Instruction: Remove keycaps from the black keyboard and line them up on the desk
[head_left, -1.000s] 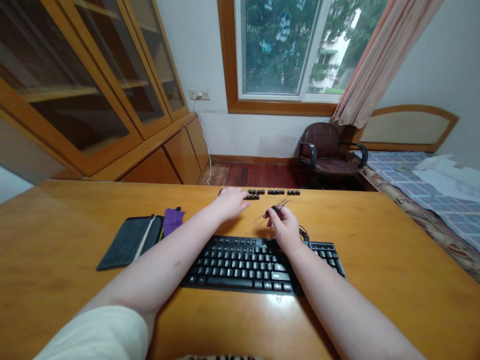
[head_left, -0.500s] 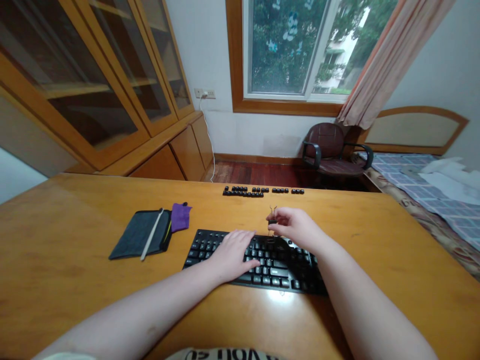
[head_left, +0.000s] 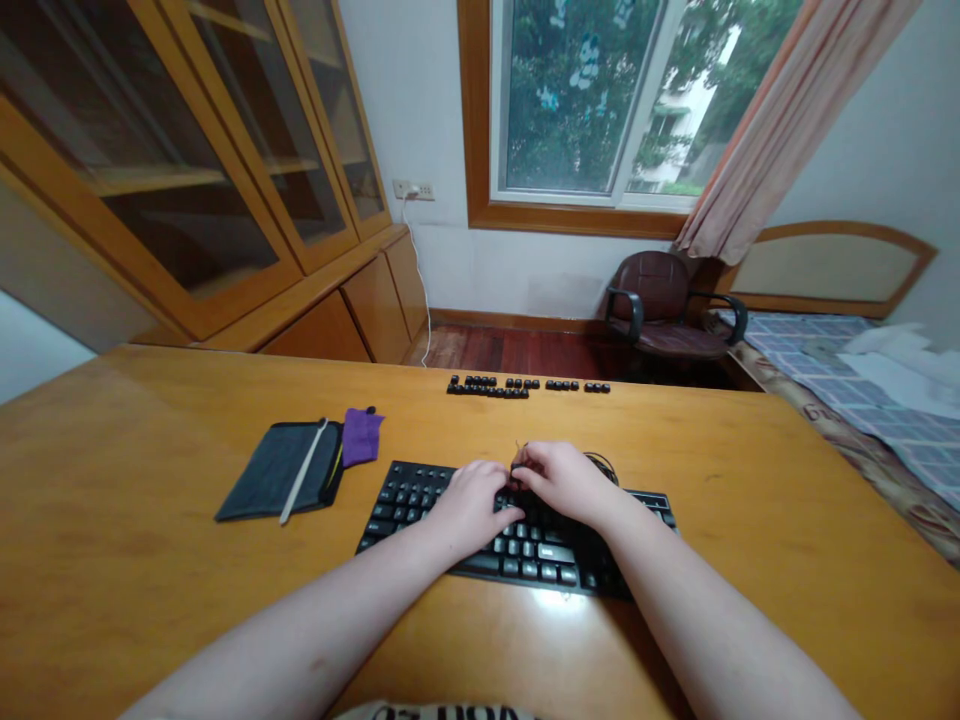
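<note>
A black keyboard point(head_left: 420, 500) lies on the wooden desk point(head_left: 150, 560) in front of me. My left hand point(head_left: 471, 505) rests on its middle keys, fingers curled down onto them. My right hand point(head_left: 562, 480) is just beside it over the upper key rows, pinching a small wire keycap puller point(head_left: 517, 455) whose loops barely show above the fingers. The two hands touch over the keyboard. A row of loose black keycaps point(head_left: 525, 385) lies along the desk's far edge.
A dark pouch point(head_left: 274, 482) with a white stick on it and a purple cloth point(head_left: 361, 436) lie left of the keyboard. The keyboard's cable point(head_left: 604, 463) coils behind my right hand. Beyond the desk stand a brown armchair point(head_left: 664, 300), cabinets and a bed.
My left hand came back from the far row of keycaps onto the keyboard. My right hand moved down and left with the puller until it met the left hand over the keys.
</note>
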